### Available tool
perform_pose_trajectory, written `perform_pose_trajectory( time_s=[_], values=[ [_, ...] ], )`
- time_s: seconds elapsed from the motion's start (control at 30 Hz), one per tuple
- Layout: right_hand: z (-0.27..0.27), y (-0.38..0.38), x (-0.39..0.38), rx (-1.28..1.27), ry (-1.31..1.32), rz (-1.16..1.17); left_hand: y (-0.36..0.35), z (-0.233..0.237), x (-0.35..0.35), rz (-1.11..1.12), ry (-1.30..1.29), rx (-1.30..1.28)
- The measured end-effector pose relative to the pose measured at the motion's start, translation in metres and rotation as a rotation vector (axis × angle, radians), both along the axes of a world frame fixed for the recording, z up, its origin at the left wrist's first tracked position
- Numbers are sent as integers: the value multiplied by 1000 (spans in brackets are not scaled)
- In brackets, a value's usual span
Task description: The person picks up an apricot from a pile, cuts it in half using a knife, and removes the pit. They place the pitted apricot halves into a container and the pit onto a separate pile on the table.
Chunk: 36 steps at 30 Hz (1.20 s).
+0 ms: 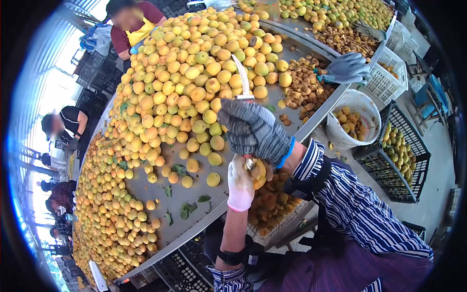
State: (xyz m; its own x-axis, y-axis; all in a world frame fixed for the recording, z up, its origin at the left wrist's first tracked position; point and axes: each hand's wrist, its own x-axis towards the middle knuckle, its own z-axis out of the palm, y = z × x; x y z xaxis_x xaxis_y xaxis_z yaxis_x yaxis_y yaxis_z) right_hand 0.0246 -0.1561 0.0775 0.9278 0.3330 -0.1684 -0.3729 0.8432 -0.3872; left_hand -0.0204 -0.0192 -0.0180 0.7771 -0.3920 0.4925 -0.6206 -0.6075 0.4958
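Observation:
My right hand (253,129), in a grey knit glove with a blue cuff, is closed around a knife. The knife's curved blade (242,75) points up, away from the fruit. Below that fist, a red and shiny metal piece (250,163) rests against a cut apricot (261,176). My left hand (240,184), in a white glove with a pink cuff, is closed on this apricot, fingers partly hidden behind it. Under both hands, a white crate (279,221) holds apricot halves. Whole apricots (185,87) lie heaped on the metal table (194,221) ahead.
Apricot pits (307,90) and a grey glove (346,68) lie near the table's edge. At the right stand a white bucket (335,131) of apricot pieces and a black crate (421,163) of green fruit. A person (131,24) works across the table.

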Motion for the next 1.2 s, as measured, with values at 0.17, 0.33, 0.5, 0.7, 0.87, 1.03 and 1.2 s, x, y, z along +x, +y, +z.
perform_pose_trajectory(
  time_s=[0.17, 0.33, 0.5, 0.7, 0.87, 1.03, 1.2],
  values=[
    [-19, -10, 10, -57, 53, 85, -12, 36, 1, 125, 707, -1101],
    [-27, -14, 9, -178, -59, 111, 1, 53, 5, -68, 862, -1072],
    [-42, 1, -2, -1201, -592, -130, 5, 21, 13, 334, 204, -855],
    [-36, 3, -17, -1542, -717, 160, 16, 9, 9, 330, 236, -712],
    [-36, 8, -25, -1740, -843, 33, 10, 6, 18, 322, 439, -1005],
    [-37, -11, -20, -1843, -921, -111, 9, 10, 13, 296, 270, -957],
    [-97, -111, 40, -1781, -590, -358, 26, -22, 9, -378, 1257, -1134]
  ],
)
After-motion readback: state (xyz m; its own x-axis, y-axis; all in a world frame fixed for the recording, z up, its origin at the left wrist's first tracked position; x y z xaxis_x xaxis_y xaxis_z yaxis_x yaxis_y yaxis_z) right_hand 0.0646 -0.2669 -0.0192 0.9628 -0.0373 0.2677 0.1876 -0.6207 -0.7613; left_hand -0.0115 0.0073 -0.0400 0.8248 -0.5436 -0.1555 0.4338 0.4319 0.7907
